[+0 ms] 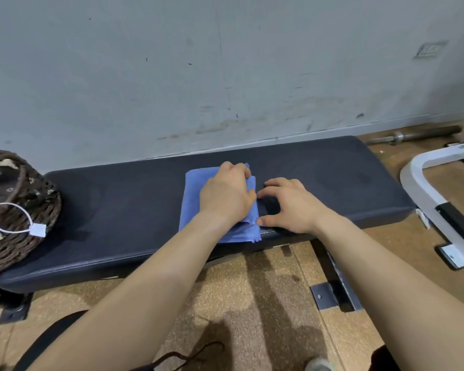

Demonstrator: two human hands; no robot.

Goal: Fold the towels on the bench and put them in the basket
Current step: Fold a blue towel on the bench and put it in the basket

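A blue towel (196,199) lies folded into a narrow rectangle on the dark padded bench (118,204), near its front edge. My left hand (225,196) lies on top of the towel, its fingers curled over the far right corner and holding the fold. My right hand (287,207) rests on the bench just right of the towel, fingers arched and spread, with fingertips and thumb touching the towel's right edge. A brown wicker basket (24,236) with a looped handle and a white tag stands on the bench's left end.
A grey wall runs right behind the bench. On the floor at the right lie a white metal frame (423,188) and a barbell bar (423,135). Black bench feet (332,293) stand on the cork-coloured floor below my arms.
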